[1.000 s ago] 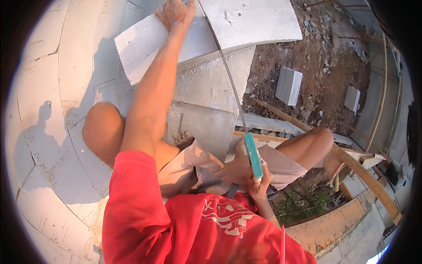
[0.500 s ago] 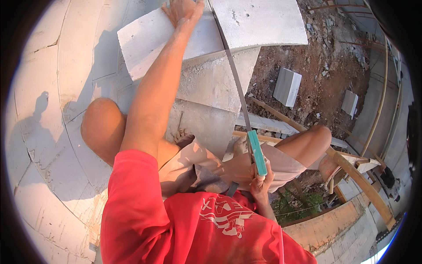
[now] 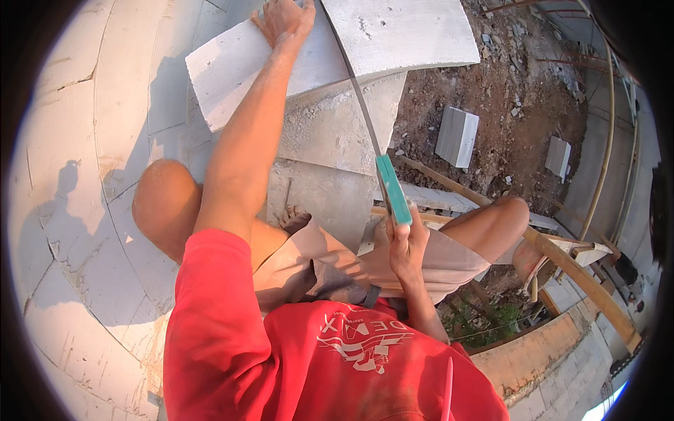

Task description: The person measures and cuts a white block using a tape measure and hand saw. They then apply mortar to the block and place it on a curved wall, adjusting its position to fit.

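A long white aerated concrete block (image 3: 407, 31) lies across a grey block support (image 3: 337, 130) in front of me. My left hand (image 3: 286, 22) rests on its left part, holding it; the fingertips are partly cut off at the picture's upper edge. Closed around the teal handle of a handsaw (image 3: 394, 191) is my right hand (image 3: 407, 245), above my lap. The saw's narrow dark blade runs up and leftward across the near edge of the block, to the right of my left hand. How deep the blade sits in the block I cannot tell.
Pale block surfacing (image 3: 105, 140) spreads on the left with shadows over it. Down to the right is rubble-strewn ground (image 3: 505, 91) with a loose white block (image 3: 458, 137) and a smaller block (image 3: 558, 156). Wooden poles (image 3: 583, 291) cross below my right knee.
My right hand and the saw handle have moved up and slightly left, away from my body, pushing the blade farther across the block. My left hand stays on the block.
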A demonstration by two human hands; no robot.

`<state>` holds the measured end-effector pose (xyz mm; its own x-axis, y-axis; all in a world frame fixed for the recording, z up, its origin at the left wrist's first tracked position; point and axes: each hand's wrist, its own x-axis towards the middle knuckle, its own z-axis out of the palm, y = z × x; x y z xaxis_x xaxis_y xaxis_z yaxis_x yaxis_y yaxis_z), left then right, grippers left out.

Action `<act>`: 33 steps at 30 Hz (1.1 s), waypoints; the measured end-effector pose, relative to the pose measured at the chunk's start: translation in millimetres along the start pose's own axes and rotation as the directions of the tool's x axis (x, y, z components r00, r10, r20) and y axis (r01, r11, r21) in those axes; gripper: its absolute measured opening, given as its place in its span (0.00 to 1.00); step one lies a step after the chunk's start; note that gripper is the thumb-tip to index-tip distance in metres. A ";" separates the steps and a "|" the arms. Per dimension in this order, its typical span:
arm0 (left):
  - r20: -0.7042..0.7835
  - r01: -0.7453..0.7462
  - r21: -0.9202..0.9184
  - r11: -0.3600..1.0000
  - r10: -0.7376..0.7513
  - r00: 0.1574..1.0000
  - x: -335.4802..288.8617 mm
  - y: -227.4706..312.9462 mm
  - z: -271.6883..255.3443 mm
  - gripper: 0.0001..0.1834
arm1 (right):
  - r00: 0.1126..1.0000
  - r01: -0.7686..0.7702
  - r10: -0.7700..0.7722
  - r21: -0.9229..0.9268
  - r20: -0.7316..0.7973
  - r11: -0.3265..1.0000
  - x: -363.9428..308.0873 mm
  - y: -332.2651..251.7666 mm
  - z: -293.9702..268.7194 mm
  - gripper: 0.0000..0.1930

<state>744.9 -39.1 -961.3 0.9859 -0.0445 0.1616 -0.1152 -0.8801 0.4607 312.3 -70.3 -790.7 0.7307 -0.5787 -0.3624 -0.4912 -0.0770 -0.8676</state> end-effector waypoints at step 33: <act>0.036 -0.002 -0.022 1.000 0.003 0.999 1.1 -1.5 -0.1 0.22 | 1.000 -0.001 0.001 0.013 0.007 1.000 -35.2 22.9 -27.5 0.48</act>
<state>746.1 -37.8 -961.7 0.9893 -0.0640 0.1313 -0.1198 -0.8693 0.4796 262.2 -74.1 -788.4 0.7334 -0.5733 -0.3653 -0.4858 -0.0660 -0.8716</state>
